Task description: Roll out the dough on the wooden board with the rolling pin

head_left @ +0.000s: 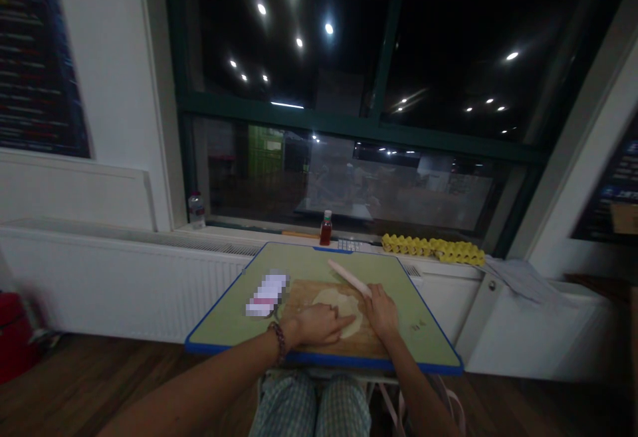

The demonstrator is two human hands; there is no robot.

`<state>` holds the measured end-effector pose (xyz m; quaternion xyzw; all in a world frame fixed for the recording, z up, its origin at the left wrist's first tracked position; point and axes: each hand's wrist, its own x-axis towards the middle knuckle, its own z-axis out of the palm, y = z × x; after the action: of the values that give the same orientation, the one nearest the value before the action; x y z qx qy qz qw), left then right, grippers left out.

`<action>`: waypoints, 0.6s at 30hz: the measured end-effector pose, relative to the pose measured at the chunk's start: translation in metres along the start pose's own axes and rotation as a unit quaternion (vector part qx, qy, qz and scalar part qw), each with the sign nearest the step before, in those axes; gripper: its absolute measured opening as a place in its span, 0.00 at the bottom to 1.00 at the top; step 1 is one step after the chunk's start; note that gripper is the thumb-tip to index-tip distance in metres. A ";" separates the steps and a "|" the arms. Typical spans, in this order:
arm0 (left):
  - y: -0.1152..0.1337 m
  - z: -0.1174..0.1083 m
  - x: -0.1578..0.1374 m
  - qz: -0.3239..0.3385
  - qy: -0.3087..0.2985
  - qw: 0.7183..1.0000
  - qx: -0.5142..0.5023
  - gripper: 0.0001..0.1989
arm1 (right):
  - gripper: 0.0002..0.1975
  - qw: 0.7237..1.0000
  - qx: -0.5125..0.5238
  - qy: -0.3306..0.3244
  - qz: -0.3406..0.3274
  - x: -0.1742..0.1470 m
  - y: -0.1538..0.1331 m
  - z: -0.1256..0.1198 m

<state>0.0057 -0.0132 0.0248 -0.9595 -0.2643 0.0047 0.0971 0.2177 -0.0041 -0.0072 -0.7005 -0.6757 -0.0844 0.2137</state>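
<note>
A thin, pale round of rolled-out dough [337, 295] lies on a wooden cutting board [369, 345]. My left hand [321, 324], with a beaded bracelet at the wrist, reaches across the dough. Its index finger is stretched out over the dough, the other fingers are partly bent, and it holds nothing. At the right edge of the board, my right hand [383, 311] is closed round the near end of a light rolling pin [349, 276]. The pin slants up and left past the board's far edge. Part of the dough is hidden under my left hand.
The board rests on a green folding table [219, 321] with a blue rim. A blurred phone [268, 293] lies left of the board. On the windowsill stand a red sauce bottle [325, 230], a clear bottle [197, 210] and yellow egg trays [432, 249]. A radiator [124, 291] runs behind.
</note>
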 end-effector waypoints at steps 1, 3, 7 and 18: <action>0.000 -0.001 0.001 0.005 0.000 1.000 0.001 0.26 | 0.17 1.000 -0.001 0.001 0.000 0.000 0.000 0.000; -0.001 -0.002 0.002 0.005 0.003 1.000 0.002 0.26 | 0.17 1.000 -0.002 0.005 -0.002 0.000 0.001 0.002; 0.000 -0.003 0.005 -0.004 0.014 1.000 0.015 0.21 | 0.16 1.000 0.000 0.007 -0.007 0.001 0.003 0.004; 0.013 0.002 0.006 -0.022 0.034 0.999 0.005 0.16 | 0.16 1.000 0.002 0.004 -0.003 0.001 0.003 0.006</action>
<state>0.0168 -0.0206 0.0207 -0.9526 -0.2821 -0.0283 0.1106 0.2200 -0.0009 -0.0123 -0.6977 -0.6769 -0.0863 0.2181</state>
